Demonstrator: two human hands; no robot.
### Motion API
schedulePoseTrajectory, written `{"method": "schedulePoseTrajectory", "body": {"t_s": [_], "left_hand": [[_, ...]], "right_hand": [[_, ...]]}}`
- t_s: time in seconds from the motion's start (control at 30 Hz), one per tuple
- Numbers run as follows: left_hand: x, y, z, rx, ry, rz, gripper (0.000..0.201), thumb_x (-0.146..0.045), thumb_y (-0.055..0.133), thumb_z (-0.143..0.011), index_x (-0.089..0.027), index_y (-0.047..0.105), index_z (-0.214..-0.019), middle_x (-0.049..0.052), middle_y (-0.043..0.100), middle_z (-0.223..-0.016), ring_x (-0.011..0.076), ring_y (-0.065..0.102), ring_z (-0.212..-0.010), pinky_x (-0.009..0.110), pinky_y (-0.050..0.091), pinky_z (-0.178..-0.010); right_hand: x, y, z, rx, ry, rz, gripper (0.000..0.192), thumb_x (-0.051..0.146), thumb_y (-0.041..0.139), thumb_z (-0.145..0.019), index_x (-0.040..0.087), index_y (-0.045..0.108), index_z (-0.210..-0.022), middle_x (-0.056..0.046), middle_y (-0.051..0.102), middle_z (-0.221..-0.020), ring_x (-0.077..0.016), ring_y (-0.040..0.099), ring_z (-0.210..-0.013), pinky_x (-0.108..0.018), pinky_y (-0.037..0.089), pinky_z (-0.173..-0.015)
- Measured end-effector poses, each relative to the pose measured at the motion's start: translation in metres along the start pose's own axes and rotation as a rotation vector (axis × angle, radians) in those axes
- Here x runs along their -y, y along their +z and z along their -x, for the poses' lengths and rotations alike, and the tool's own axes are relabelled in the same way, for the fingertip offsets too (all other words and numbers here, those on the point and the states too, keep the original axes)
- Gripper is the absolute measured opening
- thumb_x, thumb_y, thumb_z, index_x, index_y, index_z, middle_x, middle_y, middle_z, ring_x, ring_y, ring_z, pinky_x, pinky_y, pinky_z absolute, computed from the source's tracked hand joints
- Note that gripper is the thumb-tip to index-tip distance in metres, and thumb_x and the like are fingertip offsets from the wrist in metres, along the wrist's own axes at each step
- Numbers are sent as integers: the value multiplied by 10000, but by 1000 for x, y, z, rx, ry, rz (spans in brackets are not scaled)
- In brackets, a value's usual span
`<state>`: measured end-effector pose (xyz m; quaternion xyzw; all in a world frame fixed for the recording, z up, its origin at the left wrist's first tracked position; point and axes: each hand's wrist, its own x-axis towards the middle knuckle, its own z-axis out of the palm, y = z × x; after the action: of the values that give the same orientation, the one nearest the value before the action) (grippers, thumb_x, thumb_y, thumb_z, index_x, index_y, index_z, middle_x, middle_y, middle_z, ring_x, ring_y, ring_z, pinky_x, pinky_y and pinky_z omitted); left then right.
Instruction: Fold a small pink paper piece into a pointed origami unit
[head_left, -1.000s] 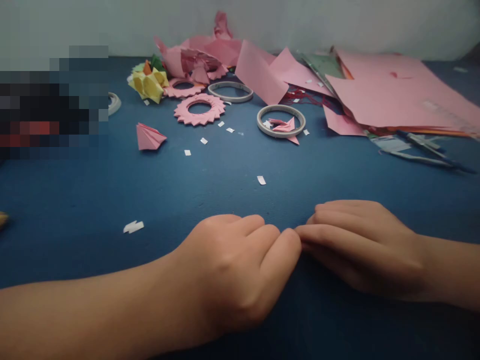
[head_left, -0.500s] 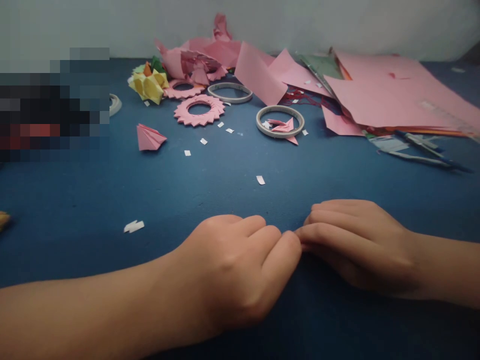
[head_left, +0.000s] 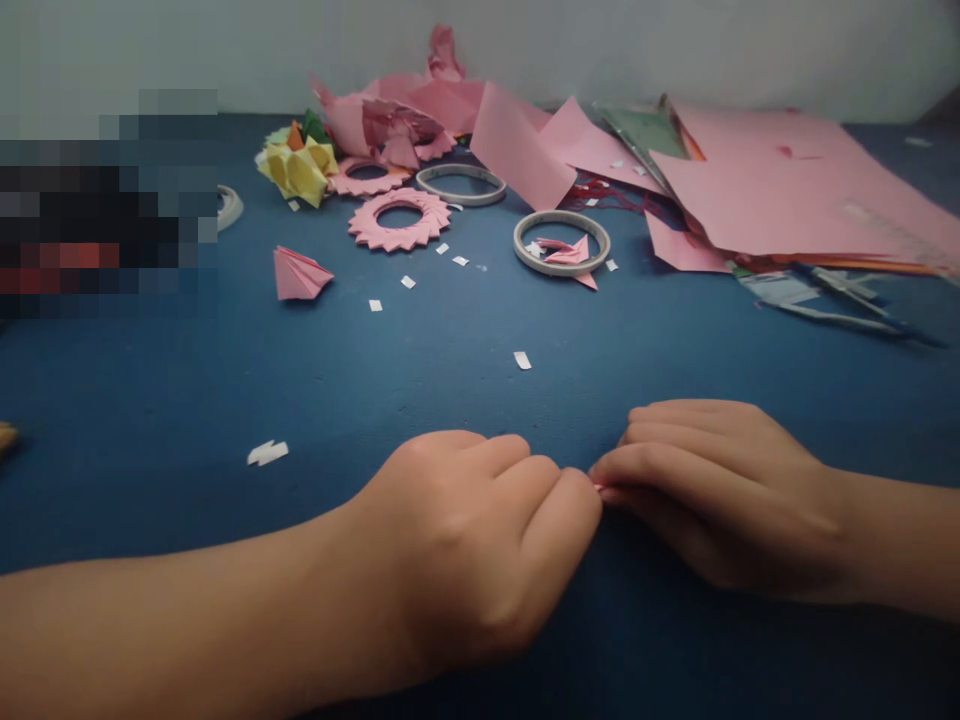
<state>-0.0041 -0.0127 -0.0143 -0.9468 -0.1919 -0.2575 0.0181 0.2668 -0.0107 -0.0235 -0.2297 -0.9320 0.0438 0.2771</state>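
Table: a dark blue table (head_left: 420, 400) carries everything; a pale wall runs behind its far edge.
Paper stock: large pink sheets (head_left: 780, 180) lie piled toward the far right corner, uncut, with blue-handled scissors (head_left: 840, 300) at their near edge.
Finished pieces: a pink toothed paper ring (head_left: 399, 219) and a yellow folded ball (head_left: 298, 168) sit near the far edge; a pink folded cone (head_left: 298, 274) lies apart, nearer the left.
Tape rolls: one tape ring (head_left: 562, 242) holds small pink folded units.
Left hand (head_left: 480, 540): grip curled tight, fingertips meeting the right's near the front edge.
Right hand (head_left: 720, 490): grip narrow, pinching a small pink paper piece (head_left: 598, 487), barely visible.
Progress: judging by this, several pieces are done; this one is mid-fold.
Scraps: white paper bits (head_left: 267, 453) are scattered about.
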Motion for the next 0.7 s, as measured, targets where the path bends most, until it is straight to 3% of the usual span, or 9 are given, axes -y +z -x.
{"method": "schedulePoseTrajectory", "body": {"t_s": [0.23, 0.4, 0.7], "left_hand": [[2, -3, -7, -16, 8, 63, 368, -46, 551, -1121, -213, 692, -826, -16, 679, -719, 187, 587, -582, 369, 585, -595], [1, -7, -9, -50, 27, 67, 363, -33, 532, -1114, -206, 708, -848, -25, 642, -689, 187, 586, -568, 377, 556, -548], [4, -10, -11, -42, 33, 52, 365, -32, 516, -1109, -226, 688, -851, -9, 723, -717, 193, 675, -574, 394, 575, -490]], "right_hand": [[1, 0, 0, 1, 12, -28, 383, 156, 415, -1293, 208, 631, -981, 17, 638, -777, -140, 552, -670, -275, 502, -653], [2, 0, 1, -15, 24, -46, 317, 140, 455, -1276, 221, 609, -1011, 38, 599, -760, -142, 510, -656, -285, 471, -620], [1, -2, 1, 4, 9, -30, 273, 113, 412, -1284, 234, 557, -1087, 32, 609, -802, -148, 520, -688, -286, 474, -668]]}}
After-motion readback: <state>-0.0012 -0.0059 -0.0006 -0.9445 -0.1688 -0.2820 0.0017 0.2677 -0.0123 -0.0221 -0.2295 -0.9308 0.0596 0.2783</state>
